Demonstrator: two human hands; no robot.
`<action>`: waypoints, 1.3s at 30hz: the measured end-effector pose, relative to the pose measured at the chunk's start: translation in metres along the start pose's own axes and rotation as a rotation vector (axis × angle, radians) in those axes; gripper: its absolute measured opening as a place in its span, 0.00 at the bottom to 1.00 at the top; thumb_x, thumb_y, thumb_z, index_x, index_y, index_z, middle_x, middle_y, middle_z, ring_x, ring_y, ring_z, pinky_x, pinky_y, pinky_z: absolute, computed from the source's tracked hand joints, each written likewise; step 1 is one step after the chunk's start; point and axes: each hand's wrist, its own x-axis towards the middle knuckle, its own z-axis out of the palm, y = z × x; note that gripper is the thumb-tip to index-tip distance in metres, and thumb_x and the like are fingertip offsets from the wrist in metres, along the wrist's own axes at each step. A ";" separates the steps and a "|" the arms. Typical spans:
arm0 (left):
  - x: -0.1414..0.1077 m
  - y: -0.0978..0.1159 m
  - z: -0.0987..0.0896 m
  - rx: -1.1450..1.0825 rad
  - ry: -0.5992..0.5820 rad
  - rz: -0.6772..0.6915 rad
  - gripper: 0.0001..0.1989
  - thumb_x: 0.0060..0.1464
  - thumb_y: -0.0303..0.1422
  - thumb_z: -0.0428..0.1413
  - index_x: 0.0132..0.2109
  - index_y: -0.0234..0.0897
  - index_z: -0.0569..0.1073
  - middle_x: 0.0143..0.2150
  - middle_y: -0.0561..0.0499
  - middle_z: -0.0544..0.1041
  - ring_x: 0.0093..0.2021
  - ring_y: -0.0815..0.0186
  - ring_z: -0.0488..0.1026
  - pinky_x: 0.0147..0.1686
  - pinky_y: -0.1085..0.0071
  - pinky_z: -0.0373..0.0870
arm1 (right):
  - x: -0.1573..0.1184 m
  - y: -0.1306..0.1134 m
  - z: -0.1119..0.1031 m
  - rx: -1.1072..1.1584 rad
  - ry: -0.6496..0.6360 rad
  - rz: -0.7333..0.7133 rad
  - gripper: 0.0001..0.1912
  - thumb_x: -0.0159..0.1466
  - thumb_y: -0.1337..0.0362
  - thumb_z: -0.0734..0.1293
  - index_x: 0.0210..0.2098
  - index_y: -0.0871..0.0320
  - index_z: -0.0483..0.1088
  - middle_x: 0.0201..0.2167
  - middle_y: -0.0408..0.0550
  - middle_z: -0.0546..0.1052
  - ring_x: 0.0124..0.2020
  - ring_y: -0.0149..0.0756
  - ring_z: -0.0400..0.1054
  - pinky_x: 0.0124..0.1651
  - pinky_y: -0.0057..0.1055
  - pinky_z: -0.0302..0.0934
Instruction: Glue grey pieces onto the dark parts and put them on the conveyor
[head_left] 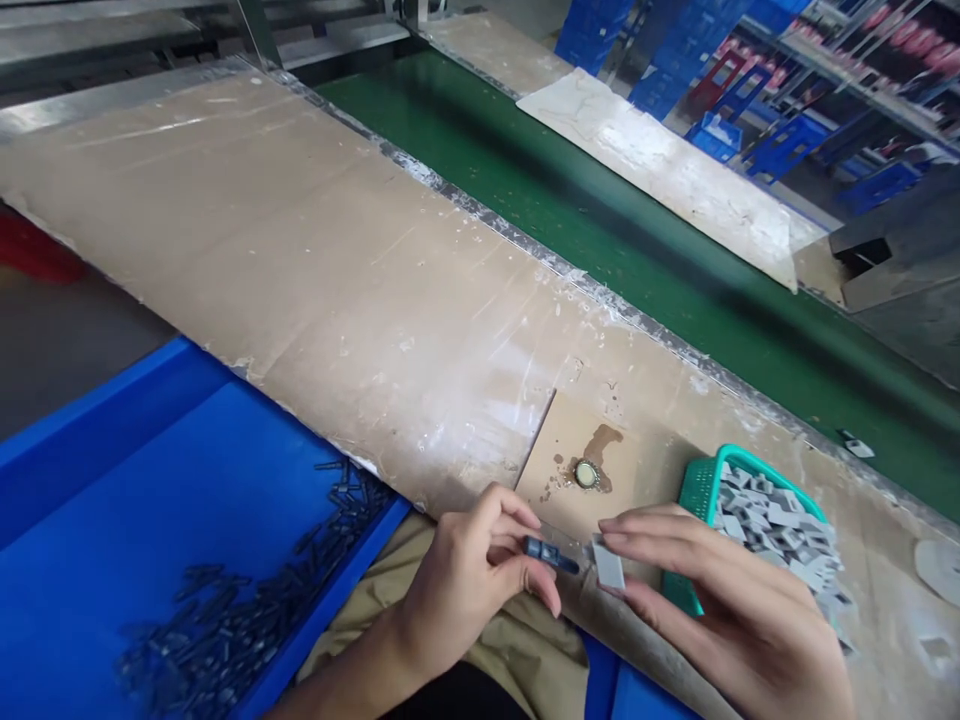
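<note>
Between the thumb and fingers of my left hand (469,575) is a small dark plastic pin-like part (551,555), its thin end pointing right. My right hand (720,590) pinches a light grey rectangular plastic piece (608,564) by its edges. The two parts face each other with a small gap, above the near edge of the worktable. Just beyond my hands, a bottle cap (586,474) lies on a cardboard square (544,450) with wet brown stains. To the right of it, a green basket (699,488) holds many grey pieces (780,520), partly hidden by my right hand.
A large blue bin (150,470) at lower left holds a heap of dark pin-like parts (225,625). Beyond the brown-covered worktable (300,250) runs a green conveyor belt (480,150), with a small part (856,446) on it. Blue crates (667,60) stand at the back.
</note>
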 end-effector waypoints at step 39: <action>-0.010 -0.016 0.037 0.224 0.342 0.481 0.23 0.51 0.21 0.59 0.49 0.50 0.63 0.48 0.59 0.78 0.44 0.67 0.77 0.43 0.73 0.79 | -0.003 -0.016 0.018 0.289 0.218 0.382 0.11 0.55 0.65 0.74 0.36 0.51 0.72 0.31 0.43 0.78 0.32 0.36 0.74 0.35 0.26 0.71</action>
